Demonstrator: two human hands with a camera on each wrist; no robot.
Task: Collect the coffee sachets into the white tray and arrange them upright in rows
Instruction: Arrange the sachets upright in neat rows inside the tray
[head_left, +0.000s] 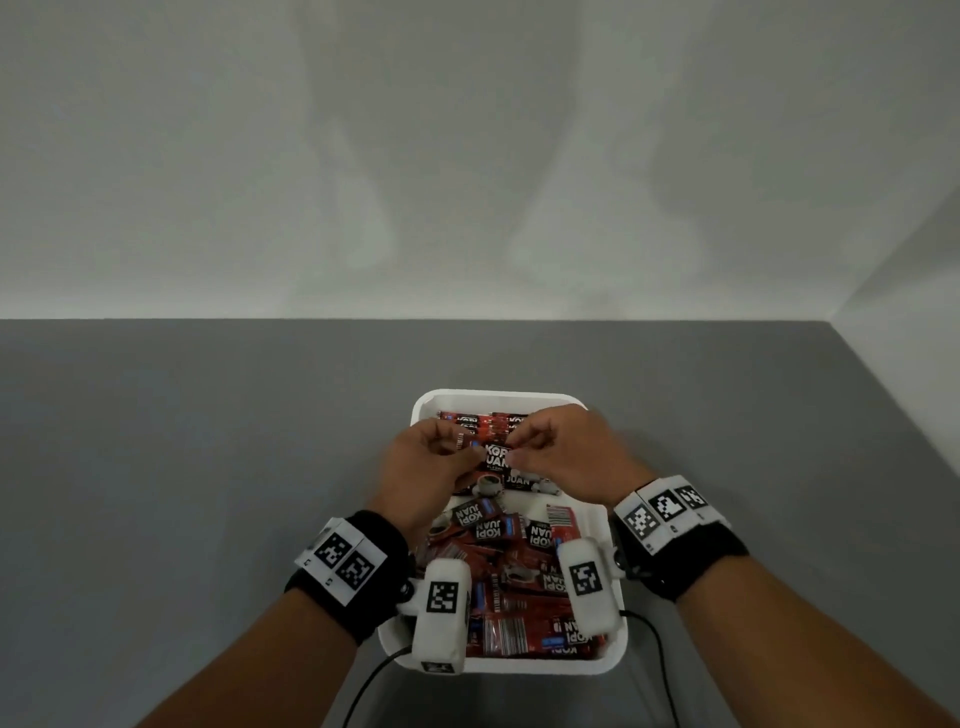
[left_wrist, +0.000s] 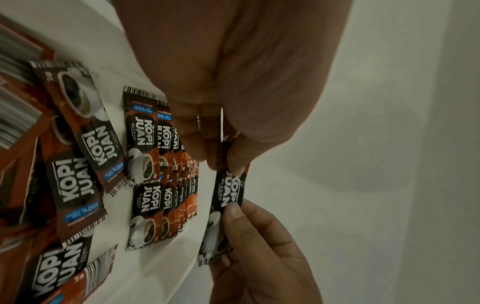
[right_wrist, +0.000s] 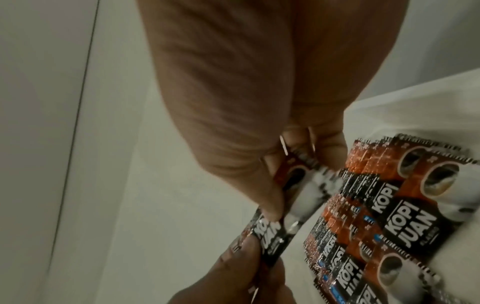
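Item: small flat foil coffee sachet, brown-black, printed "KOPI JUAN" (head_left: 496, 457). Held above the far half of the white rectangular foam tray (head_left: 615, 652), which sits on the grey desk (head_left: 208, 467).
Grip: left hand (head_left: 426, 467) pinches one end between thumb and fingertips; right hand (head_left: 566, 457) pinches the other.
Handling (judged): light, thin, limp and slick; best taken by the crimped ends.
Surroundings: standing rows of sachets (left_wrist: 166, 176) at the tray's far wall; loose sachets (head_left: 519, 582) lying flat and overlapped in the near half.
Obstruction: the standing rows look liable to topple if brushed during insertion.
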